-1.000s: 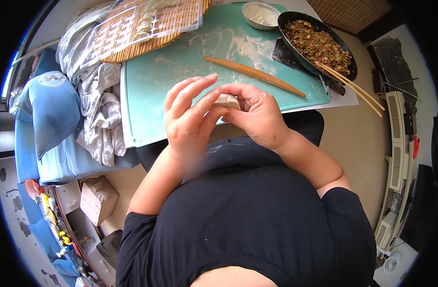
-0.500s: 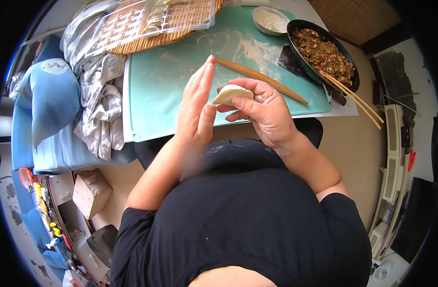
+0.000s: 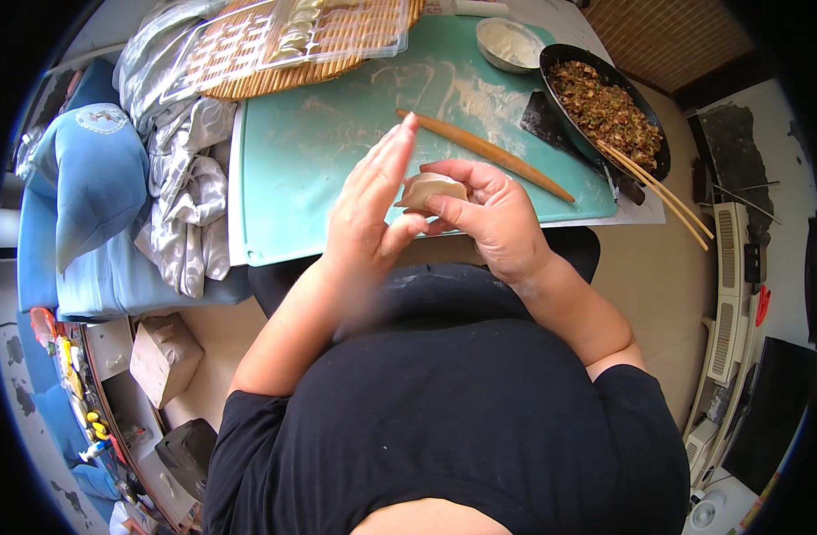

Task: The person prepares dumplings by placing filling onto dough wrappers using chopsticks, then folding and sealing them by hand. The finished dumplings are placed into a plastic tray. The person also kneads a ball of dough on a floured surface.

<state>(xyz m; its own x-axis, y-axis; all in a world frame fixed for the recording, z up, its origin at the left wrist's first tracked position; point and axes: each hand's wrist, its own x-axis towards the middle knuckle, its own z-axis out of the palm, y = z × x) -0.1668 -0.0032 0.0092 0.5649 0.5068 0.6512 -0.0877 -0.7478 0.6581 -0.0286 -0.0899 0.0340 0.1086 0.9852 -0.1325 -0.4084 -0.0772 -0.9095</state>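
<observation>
A folded white dumpling [image 3: 435,191] is pinched in my right hand [image 3: 508,223], the thumb on its near face and the fingers behind it. My left hand [image 3: 366,201] stands upright beside the dumpling's left end, its fingers straight and together, holding nothing. The left thumb points toward my right fingers; whether it touches them or the dumpling, I cannot tell. Both hands are over the near part of a green mat [image 3: 288,183] dusted with flour. A wooden rolling pin [image 3: 493,159] lies slantwise on the mat just beyond my hands.
A black pan [image 3: 562,116] of chopped filling [image 3: 605,105] stands at the far right, with chopsticks [image 3: 665,198] across its near rim. Beside it is a clear bowl [image 3: 496,61] of flour. A wicker tray [image 3: 235,86] carries a clear plastic tray [image 3: 392,45] with several dumplings at the back left.
The dumpling has tilted and moved slightly nearer in my right hand. My left hand has shifted a little, its fingertips to the right and its thumb closer to the right hand.
</observation>
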